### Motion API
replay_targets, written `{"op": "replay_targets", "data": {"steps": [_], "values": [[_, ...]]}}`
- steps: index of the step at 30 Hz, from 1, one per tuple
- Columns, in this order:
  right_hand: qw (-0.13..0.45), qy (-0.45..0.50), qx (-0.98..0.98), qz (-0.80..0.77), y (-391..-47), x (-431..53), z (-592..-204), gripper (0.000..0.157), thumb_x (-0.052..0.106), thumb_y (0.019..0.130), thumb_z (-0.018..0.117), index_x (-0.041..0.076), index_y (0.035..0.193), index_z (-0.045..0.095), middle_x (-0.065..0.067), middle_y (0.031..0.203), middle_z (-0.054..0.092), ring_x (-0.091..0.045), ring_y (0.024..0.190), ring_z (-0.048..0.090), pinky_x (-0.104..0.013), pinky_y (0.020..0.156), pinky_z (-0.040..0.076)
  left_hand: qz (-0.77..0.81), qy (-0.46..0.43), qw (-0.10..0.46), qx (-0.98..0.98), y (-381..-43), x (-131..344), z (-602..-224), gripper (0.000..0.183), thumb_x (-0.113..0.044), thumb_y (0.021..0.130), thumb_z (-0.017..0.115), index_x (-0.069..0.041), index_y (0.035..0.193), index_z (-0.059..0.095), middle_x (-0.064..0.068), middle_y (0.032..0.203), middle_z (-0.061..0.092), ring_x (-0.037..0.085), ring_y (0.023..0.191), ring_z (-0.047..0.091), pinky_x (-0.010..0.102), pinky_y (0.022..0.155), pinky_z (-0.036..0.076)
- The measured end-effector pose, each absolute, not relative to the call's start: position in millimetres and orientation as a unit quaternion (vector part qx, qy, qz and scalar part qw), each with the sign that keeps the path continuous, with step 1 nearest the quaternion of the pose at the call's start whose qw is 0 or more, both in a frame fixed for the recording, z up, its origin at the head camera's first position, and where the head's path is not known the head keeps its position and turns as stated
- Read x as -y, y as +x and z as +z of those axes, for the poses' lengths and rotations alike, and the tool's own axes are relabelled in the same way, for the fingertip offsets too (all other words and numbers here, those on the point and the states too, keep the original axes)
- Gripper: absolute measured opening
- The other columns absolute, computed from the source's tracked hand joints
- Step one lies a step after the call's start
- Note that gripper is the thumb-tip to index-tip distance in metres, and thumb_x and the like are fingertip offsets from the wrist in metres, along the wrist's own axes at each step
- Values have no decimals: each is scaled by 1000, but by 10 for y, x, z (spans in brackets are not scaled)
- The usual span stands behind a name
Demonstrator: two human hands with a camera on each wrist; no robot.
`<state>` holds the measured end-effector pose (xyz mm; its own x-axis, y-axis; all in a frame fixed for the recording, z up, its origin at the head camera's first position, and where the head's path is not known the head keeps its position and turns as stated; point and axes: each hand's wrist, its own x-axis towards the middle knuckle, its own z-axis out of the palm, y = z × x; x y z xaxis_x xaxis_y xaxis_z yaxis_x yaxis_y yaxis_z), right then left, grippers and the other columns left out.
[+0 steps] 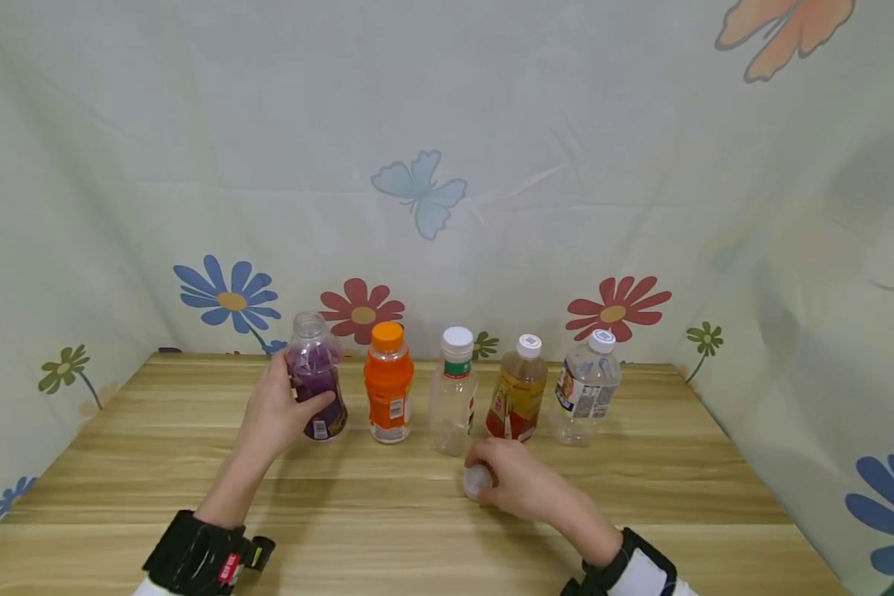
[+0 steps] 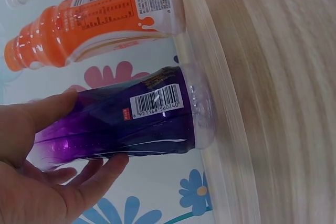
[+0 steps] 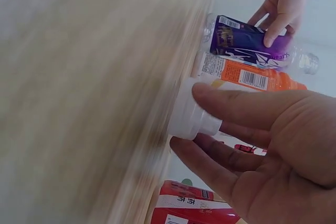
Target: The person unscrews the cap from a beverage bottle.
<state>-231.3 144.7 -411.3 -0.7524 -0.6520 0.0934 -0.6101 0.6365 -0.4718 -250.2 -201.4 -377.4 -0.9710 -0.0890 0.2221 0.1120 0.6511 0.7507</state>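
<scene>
My left hand (image 1: 279, 401) grips a purple-labelled clear bottle (image 1: 316, 381) round its side, thumb across the front. That bottle stands upright at the left end of a row, and its neck is uncapped. The barcode on its label faces the left wrist view. In front of the row, low over the wooden table (image 1: 387, 530), my right hand (image 1: 517, 478) pinches a translucent white cap (image 3: 188, 111) between thumb and fingers. The cap has a wide rim and a narrower part. Whether it touches the table I cannot tell.
Right of the purple bottle stand an orange bottle (image 1: 388, 385), a clear white-capped bottle (image 1: 454, 406), a yellow-and-red labelled bottle (image 1: 520, 389) and a clear bottle with a printed label (image 1: 587, 389). A flowered cloth (image 1: 492, 108) hangs behind and beside the table.
</scene>
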Motion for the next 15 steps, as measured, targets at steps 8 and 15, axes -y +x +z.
{"op": "replay_targets", "data": {"steps": [8, 15], "values": [[59, -324, -911, -250, -2324, -1437, -4129, 38, 1, 81, 85, 0, 115, 67, -8, 107, 68, -25, 99, 63, -43, 86, 54, -419, 7, 109, 901, -2503, 2024, -3764, 98, -16, 96, 74, 6, 160, 3, 37, 153, 32, 54, 134, 42, 64, 107, 38], [53, -327, -912, -242, -2314, -1450, -4126, 41, 3, 81, 85, -1, 117, 65, -10, 109, 67, -26, 101, 63, -46, 88, 53, -408, -2, 120, 905, -2499, 2022, -3755, 108, -17, 93, 79, 6, 160, -3, 38, 157, 24, 55, 140, 34, 65, 111, 32]]}}
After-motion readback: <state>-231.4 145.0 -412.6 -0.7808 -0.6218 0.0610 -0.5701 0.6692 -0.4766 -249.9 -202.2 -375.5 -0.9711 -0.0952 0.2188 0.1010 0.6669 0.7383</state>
